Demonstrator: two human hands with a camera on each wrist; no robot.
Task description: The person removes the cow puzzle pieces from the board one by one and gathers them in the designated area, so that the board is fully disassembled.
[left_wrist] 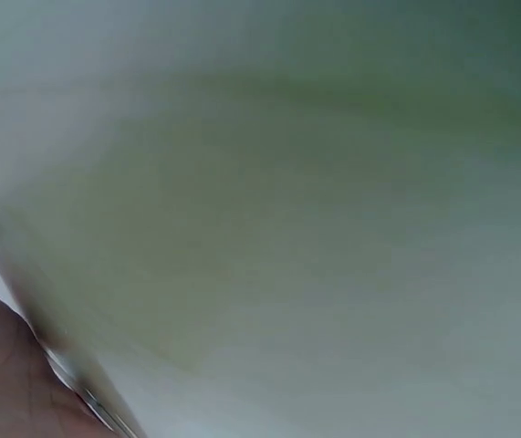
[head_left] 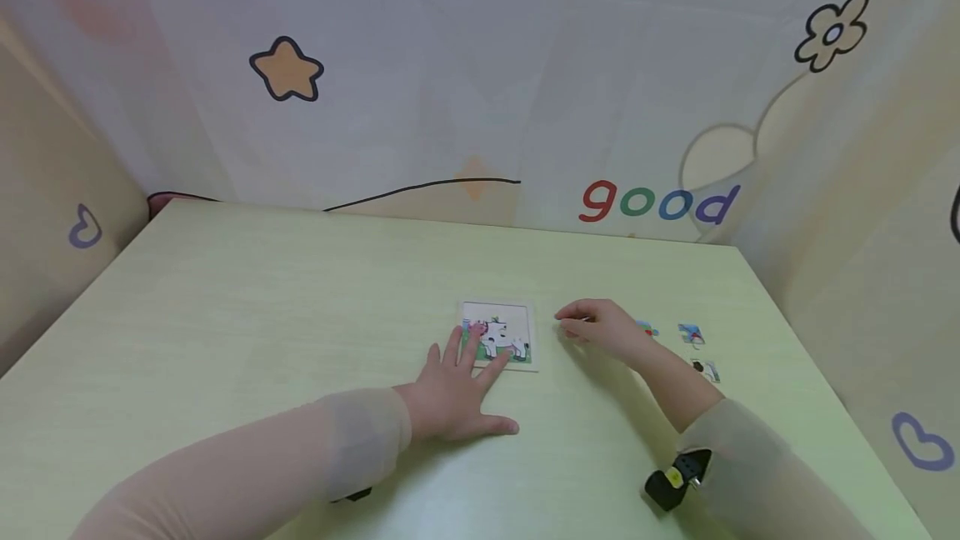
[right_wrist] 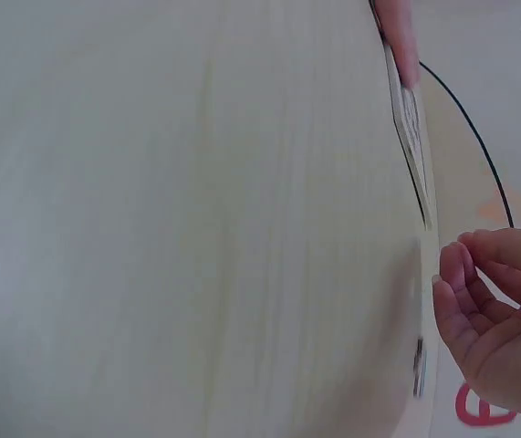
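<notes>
A small square jigsaw puzzle board (head_left: 517, 315) with a picture of a white cow lies on the table. Its upper part is plain white inside the frame. My left hand (head_left: 453, 398) is spread flat, with its fingers over the board's lower left. In the left wrist view only part of the left hand (left_wrist: 14, 365) shows at the lower left corner. Just right of the board, my right hand (head_left: 600, 327) hovers above the table. In the right wrist view the right hand (right_wrist: 497, 319) has loosely bent fingers, with nothing visible between them.
Loose puzzle pieces lie right of the right hand: one (head_left: 647, 328) partly hidden by it, a blue one (head_left: 690, 333) and one with black and white (head_left: 706, 370). The pale table (head_left: 262, 298) meets a printed curtain (head_left: 420, 90) at the back and sides.
</notes>
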